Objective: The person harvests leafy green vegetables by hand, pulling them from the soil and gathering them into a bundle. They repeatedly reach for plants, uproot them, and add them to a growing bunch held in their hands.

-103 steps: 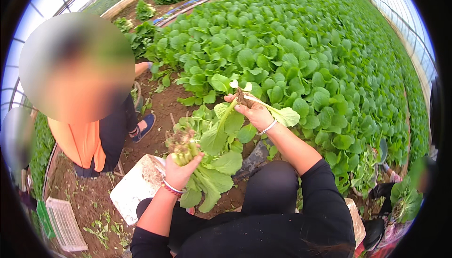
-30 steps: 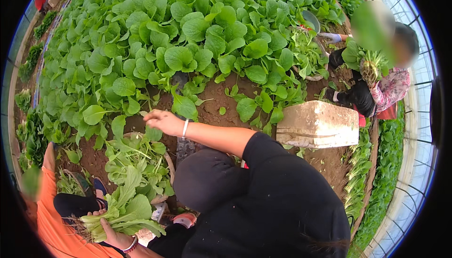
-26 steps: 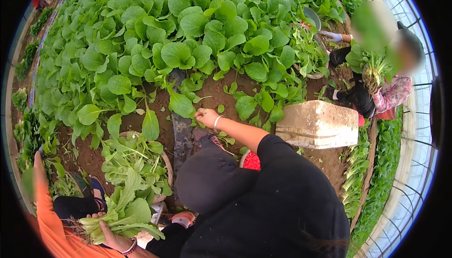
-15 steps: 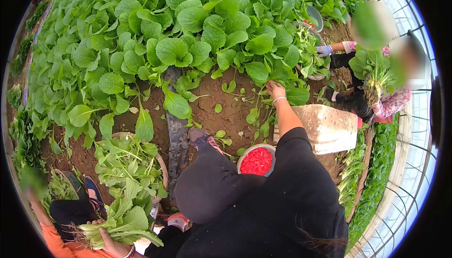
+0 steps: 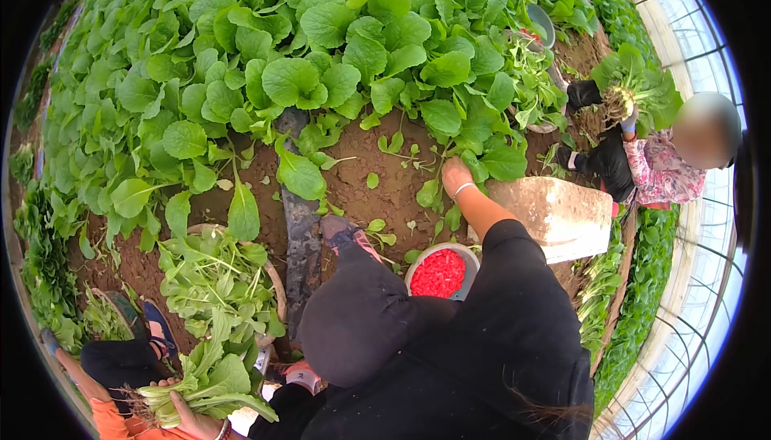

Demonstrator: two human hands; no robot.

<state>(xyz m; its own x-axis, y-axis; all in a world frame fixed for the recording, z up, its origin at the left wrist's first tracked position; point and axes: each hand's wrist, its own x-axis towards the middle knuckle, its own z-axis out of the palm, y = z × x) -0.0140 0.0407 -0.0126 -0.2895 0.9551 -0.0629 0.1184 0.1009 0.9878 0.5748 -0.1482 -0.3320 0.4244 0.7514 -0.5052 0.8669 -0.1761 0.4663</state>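
Observation:
At the near edge of the dense leafy greens (image 5: 325, 26), my right hand (image 5: 457, 175) reaches down to a plant's base. Its back faces up and the fingers curl under around the stems, mostly hidden by the hand and leaves. Low on the left, my left hand (image 5: 190, 417) is wrapped around a bunch of leafy greens (image 5: 221, 384), with its thumb across the pale stems and thin roots at the left end. Beneath my right arm sits a grey bowl (image 5: 474, 263) of red strips.
A worn whitish block (image 5: 554, 207) stands right of my right arm. Left of my knee is a basket (image 5: 279, 287) heaped with greens. A dark hose (image 5: 300, 219) crosses the soil. One co-worker (image 5: 671, 159) sits at right holding greens; another's orange sleeve (image 5: 112, 422) shows lower left.
My right hand has drawn slightly back and left, its fingers now curled under. My left hand keeps its bunch. The co-worker at right has leaned back and shifted their greens.

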